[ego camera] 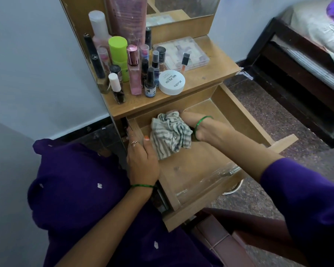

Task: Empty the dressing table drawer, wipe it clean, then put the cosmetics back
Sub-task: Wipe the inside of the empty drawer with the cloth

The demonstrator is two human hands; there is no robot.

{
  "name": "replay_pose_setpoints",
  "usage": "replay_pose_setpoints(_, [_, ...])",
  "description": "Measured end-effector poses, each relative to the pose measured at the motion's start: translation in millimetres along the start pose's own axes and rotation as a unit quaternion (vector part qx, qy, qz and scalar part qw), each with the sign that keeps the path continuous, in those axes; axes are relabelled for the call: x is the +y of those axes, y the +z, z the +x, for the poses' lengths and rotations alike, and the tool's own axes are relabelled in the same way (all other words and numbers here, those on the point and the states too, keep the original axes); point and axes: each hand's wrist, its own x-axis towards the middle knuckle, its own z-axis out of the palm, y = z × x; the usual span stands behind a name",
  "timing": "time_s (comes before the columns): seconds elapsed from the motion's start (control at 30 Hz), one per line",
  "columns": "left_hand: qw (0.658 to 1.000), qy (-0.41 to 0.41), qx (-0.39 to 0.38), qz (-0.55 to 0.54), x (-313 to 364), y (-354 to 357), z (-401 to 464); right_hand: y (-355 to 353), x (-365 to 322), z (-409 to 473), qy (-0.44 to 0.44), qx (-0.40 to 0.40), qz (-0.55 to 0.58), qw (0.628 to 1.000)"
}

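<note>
The wooden drawer (245,116) of the dressing table is pulled far out and holds no cosmetics. A crumpled striped grey-and-white cloth (170,132) lies inside it near the back left. My right hand (199,124) presses into the cloth from the right and grips it. My left hand (143,158) rests on the drawer's left wall, fingers curled over the edge beside the cloth. The cosmetics stand on the table top (201,78): several bottles, a lime-green capped bottle (118,54), a pink perfume bottle (133,72), a white round jar (171,82) and a clear flat case (181,53).
A mirror (185,6) rises behind the table top. A dark wooden bed (301,60) stands to the right across speckled floor. A reddish-brown stool (226,239) sits below the drawer front. A wall is close on the left.
</note>
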Motion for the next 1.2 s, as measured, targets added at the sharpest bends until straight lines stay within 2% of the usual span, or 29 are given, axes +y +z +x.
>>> replay_pose_setpoints(0.1, [1.000,0.003,0.000,0.000,0.5,-0.4,-0.2,8.8,13.2,-5.5,0.010,-0.027,-0.056,0.998])
replay_pose_setpoints(0.17, [1.000,0.009,-0.001,0.003,0.2,-0.8,0.3,16.8,22.8,-9.1,-0.038,-0.004,-0.166,0.985])
replay_pose_setpoints(0.23, [1.000,0.016,-0.003,0.005,1.0,-1.3,-0.1,23.9,34.4,-14.8,-0.124,0.040,-0.283,0.950])
replay_pose_setpoints(0.3, [1.000,0.019,-0.004,0.003,3.3,-1.9,-1.0,22.2,44.9,-20.6,-0.156,0.015,-0.408,0.900])
replay_pose_setpoints(0.37, [1.000,0.021,-0.001,0.006,3.7,-2.3,-1.2,15.1,48.8,-27.4,-0.100,-0.067,-0.514,0.849])
replay_pose_setpoints(0.47, [1.000,0.023,0.003,0.016,2.8,-1.8,-1.0,12.7,48.2,-31.6,-0.020,-0.165,-0.590,0.790])
replay_pose_setpoints(0.6, [1.000,0.021,0.002,0.015,2.6,-1.8,-0.9,21.7,45.7,-28.3,-0.050,-0.191,-0.652,0.732])
replay_pose_setpoints(0.63, [1.000,0.021,0.001,0.014,2.4,-1.8,-1.0,21.0,44.2,-27.1,-0.054,-0.205,-0.675,0.707])
replay_pose_setpoints(0.67, [1.000,0.019,-0.001,0.011,2.3,-2.0,-1.3,20.2,41.4,-26.9,-0.053,-0.208,-0.723,0.657])
replay_pose_setpoints(0.73, [1.000,0.013,-0.002,0.000,2.8,-1.9,-2.1,18.5,31.3,-29.1,-0.057,-0.166,-0.839,0.515])
replay_pose_setpoints(0.77, [1.000,0.012,0.000,-0.004,3.0,-1.3,-1.9,17.8,24.5,-31.6,-0.072,-0.134,-0.867,0.474])
replay_pose_setpoints(0.8, [1.000,0.010,0.001,-0.005,2.3,-0.9,-1.2,17.0,18.0,-34.0,-0.092,-0.119,-0.862,0.484])
replay_pose_setpoints(0.87, [1.000,0.007,0.007,-0.006,0.4,-0.5,0.9,17.5,11.2,-37.6,-0.140,-0.139,-0.786,0.586])
replay_pose_setpoints(0.93, [1.000,0.003,0.007,-0.003,0.1,-0.4,1.1,21.0,19.0,-42.4,-0.151,-0.146,-0.701,0.681])
replay_pose_setpoints(0.97, [1.000,0.003,0.005,-0.001,0.7,-0.6,0.5,22.1,28.1,-43.3,-0.145,-0.144,-0.682,0.703])
replay_pose_setpoints(1.0, [1.000,0.001,0.001,0.001,1.7,-1.0,-0.2,23.7,38.2,-44.0,-0.134,-0.151,-0.675,0.709])
replay_pose_setpoints(1.07, [1.000,0.005,-0.001,0.005,3.3,-1.3,-0.5,22.0,52.3,-41.2,-0.089,-0.180,-0.692,0.694])
replay_pose_setpoints(1.1, [1.000,0.010,-0.001,0.009,3.5,-1.3,-0.8,19.3,51.1,-37.3,-0.068,-0.185,-0.722,0.663])
replay_pose_setpoints(1.17, [1.000,0.013,0.003,0.015,4.0,-1.3,-1.4,18.6,39.9,-29.2,-0.054,-0.143,-0.833,0.532])
replay_pose_setpoints(1.2, [1.000,0.010,0.003,0.015,3.4,-1.3,-1.4,20.1,33.5,-28.2,-0.082,-0.112,-0.864,0.484])
